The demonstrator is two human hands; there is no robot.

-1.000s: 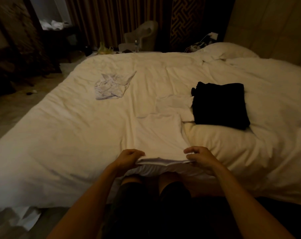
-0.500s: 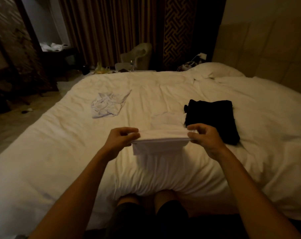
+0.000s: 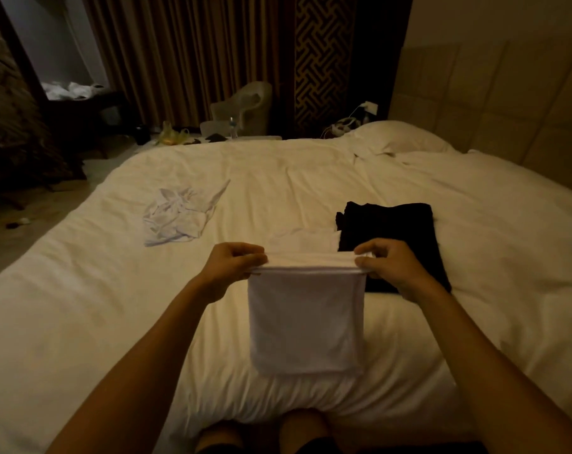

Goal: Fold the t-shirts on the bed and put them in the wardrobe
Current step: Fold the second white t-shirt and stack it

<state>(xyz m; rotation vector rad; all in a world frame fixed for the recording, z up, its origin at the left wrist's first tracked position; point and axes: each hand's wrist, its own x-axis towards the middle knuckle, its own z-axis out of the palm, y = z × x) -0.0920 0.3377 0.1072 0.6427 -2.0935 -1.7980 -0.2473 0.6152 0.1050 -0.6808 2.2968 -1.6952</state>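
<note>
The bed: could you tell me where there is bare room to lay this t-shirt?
Bare: the near left, below the crumpled white shirt, and the far middle before the pillow. Crowded: right of the held t-shirt, where the black folded shirt lies.

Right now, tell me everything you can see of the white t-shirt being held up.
The white t-shirt is plain, thin, soft-looking cloth, folded to a narrow rectangle with a stitched hem along its top edge. The left hand and right hand pinch its two upper corners, and the panel hangs flat and smooth above the bed.
</note>
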